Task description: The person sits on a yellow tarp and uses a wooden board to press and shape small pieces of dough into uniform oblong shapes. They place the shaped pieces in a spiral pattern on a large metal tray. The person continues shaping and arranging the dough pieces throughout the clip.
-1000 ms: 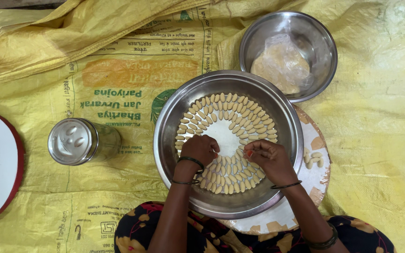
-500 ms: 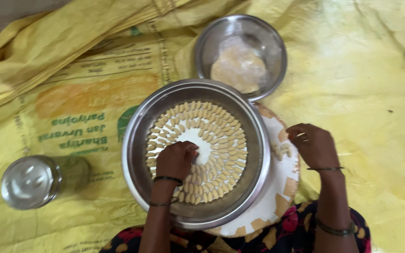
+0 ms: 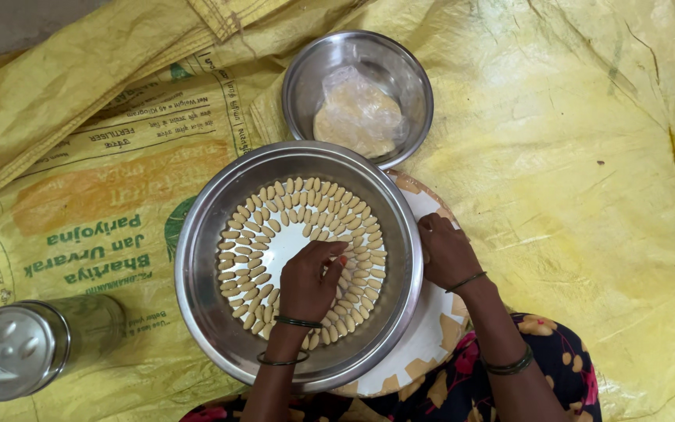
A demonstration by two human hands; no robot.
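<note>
A wide steel pan [image 3: 205,312] sits in front of me, with several small pale dough pieces [image 3: 330,211] laid in rings on its floor. My left hand [image 3: 310,280] is inside the pan, fingertips on the pieces near the bare middle, fingers curled; whether it pinches a piece is unclear. My right hand [image 3: 445,250] rests on the pan's right rim and on the round white board [image 3: 431,336] under the pan. A smaller steel bowl [image 3: 306,74] behind the pan holds a lump of dough [image 3: 357,117] wrapped in clear plastic.
Everything lies on yellow woven sacks [image 3: 587,156] spread over the floor. A steel canister with a lid [image 3: 21,355] lies at the lower left. My knees in flowered cloth [image 3: 556,359] show at the bottom edge.
My right hand left the middle of the pan and went to its right rim. My left hand stayed among the pieces. The view has shifted, sliding the pan and canister about.
</note>
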